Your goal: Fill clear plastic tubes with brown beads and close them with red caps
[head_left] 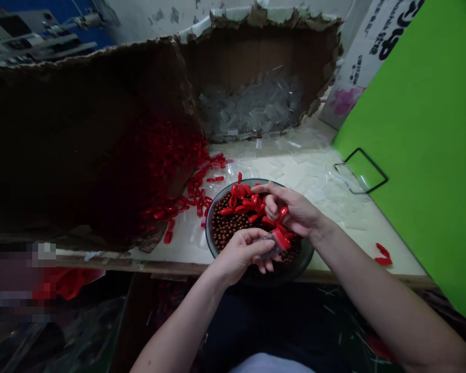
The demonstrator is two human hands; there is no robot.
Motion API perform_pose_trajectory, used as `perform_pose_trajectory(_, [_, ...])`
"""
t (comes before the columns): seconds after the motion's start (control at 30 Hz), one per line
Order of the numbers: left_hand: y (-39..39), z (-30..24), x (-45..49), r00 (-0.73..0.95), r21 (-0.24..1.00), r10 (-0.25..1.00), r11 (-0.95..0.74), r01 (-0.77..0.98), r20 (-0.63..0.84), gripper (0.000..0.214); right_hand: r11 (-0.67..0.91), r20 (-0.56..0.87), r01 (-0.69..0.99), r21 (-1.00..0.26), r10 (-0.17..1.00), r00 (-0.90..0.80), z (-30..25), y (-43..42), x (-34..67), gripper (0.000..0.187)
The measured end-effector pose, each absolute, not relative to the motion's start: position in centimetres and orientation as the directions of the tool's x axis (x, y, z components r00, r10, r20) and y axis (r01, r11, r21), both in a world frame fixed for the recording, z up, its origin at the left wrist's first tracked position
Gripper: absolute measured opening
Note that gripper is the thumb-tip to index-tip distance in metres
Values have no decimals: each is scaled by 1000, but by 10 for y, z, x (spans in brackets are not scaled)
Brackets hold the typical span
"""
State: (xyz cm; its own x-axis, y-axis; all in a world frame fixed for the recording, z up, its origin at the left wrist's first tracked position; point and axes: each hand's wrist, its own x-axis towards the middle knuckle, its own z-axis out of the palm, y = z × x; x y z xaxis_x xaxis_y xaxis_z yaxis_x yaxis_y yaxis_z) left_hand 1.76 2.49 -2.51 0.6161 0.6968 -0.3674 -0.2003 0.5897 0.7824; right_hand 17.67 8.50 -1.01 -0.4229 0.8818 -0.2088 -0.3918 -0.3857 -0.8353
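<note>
My left hand (248,251) is closed around a small clear plastic tube (267,247) with a red flip cap (281,239). The cap's lid stands up, and the fingers partly hide the tube. Just above it, my right hand (289,207) has its index finger stretched out over loose red caps (248,204), with the other fingers curled but apart. Nothing shows clearly gripped in it; the raised lid is close by its fingers. Both hands are over a dark round basin (210,228) of small brown balls (229,228), on which the red caps lie.
A torn cardboard box (77,119) at left spills red caps (166,150). Behind the basin, another torn box (264,57) holds clear plastic tubes (252,109); more lie on the white table (248,163). A green panel (423,140) stands at right, near a lone red cap (383,255).
</note>
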Motion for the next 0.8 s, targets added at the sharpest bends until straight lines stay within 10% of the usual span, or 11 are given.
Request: perform_pose_trajectory(0.8, [15, -25, 25, 560, 832, 774, 497, -248, -295, 41, -256, -159, -167, -952, 882, -444, 2, 47, 176, 40])
